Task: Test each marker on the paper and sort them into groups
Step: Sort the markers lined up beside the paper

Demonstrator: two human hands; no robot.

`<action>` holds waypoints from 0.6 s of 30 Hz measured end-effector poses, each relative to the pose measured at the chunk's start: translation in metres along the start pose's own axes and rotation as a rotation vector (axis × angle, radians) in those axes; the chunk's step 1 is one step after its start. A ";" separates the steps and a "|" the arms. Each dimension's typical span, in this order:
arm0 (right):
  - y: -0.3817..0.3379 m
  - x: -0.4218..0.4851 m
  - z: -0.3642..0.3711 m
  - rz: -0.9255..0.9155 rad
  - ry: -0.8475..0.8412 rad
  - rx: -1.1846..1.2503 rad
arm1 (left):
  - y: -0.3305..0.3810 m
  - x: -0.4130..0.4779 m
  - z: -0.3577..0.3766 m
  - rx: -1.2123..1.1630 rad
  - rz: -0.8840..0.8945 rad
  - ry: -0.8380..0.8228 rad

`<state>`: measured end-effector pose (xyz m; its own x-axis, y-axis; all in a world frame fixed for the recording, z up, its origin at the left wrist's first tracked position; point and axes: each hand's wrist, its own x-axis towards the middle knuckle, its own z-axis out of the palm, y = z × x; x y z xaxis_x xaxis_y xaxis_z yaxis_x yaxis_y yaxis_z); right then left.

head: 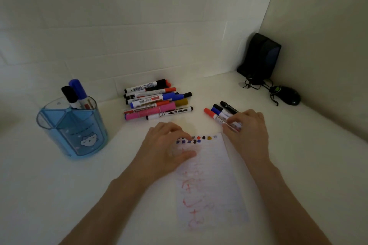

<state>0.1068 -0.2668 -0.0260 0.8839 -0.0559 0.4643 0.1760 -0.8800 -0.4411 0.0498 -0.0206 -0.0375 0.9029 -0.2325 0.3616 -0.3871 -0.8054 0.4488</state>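
Pressing the paper [211, 175] flat near the tabletop's [79, 195] front edge with the left hand [165, 145], a person pinches a marker [219, 118] in the right hand [247, 127], where a nudge could scatter its sorted neighbours [229, 106].

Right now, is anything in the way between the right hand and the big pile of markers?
Nothing visible. Only bare table lies between the right hand and the marker pile. The hand's fingers curl on the small group of markers beside the paper.

Black speaker [260, 55] in the far right corner, black mouse [289, 95] just beside it (cables [256, 83] tangled between).
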 end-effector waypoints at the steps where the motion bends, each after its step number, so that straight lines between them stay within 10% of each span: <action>1: -0.001 0.000 0.000 -0.002 0.007 -0.022 | -0.001 -0.001 0.000 0.004 0.019 -0.009; 18: -0.022 -0.009 0.015 -0.099 -0.003 0.042 | -0.012 -0.002 -0.020 0.366 -0.267 0.141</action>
<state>0.1018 -0.2402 -0.0322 0.8625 0.0319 0.5050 0.2806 -0.8607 -0.4249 0.0491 -0.0001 -0.0272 0.9179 0.0648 0.3914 -0.0305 -0.9721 0.2325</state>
